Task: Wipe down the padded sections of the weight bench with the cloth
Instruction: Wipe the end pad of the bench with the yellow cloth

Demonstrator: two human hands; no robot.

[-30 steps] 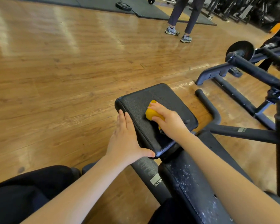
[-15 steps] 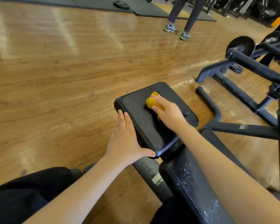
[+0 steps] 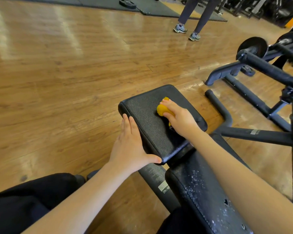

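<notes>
Right hand (image 3: pixel 179 119) grips the yellow cloth (image 3: pixel 162 110) near the middle of the seat pad (image 3: pixel 147 119); left hand (image 3: pixel 128 147), fingers straight, steadies its left edge. White specks on the back pad (image 3: pixel 201 191) suggest it remains unwiped.

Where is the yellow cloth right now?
The bunched yellow cloth is mid-frame, under the right hand, on the black padded bench seat whose left edge the left hand steadies.

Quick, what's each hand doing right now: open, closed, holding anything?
Left hand: open, fingers straight, flat against the side of the seat pad.
Right hand: closed on the yellow cloth, pressing it onto the pad.
</notes>
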